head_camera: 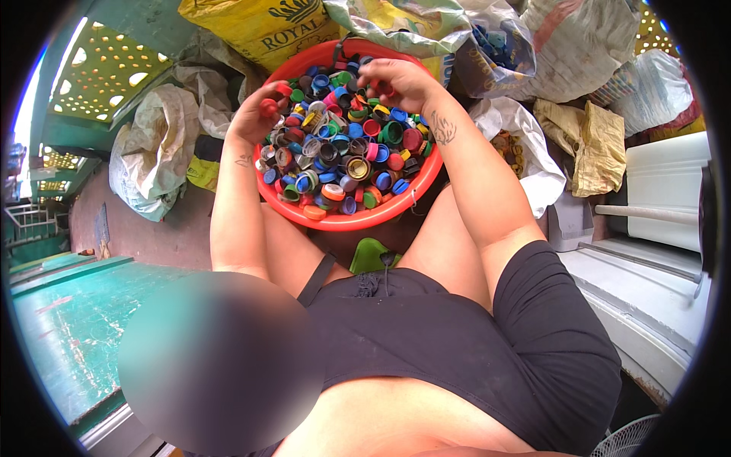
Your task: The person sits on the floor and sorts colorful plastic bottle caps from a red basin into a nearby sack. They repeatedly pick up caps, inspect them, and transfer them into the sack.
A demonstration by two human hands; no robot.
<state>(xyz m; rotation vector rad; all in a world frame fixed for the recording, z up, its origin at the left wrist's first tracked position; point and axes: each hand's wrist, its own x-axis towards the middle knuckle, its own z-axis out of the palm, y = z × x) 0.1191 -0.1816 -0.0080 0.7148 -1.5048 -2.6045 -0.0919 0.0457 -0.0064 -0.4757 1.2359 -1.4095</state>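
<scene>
A round red plastic basin stands before me, heaped with plastic bottle caps in many colours. Over its left rim, my left hand holds red caps in its fingers. My right hand hovers above the far right of the heap, its fingers curled around a dark red cap. A dark cap shows by the right fingertips; whether they grip it cannot be made out.
Beyond the basin stand a yellow printed sack, an open sack and a bag of blue caps. To the right, a white bag holds yellow caps. Crumpled sacks lie left; a grey dustpan is at right.
</scene>
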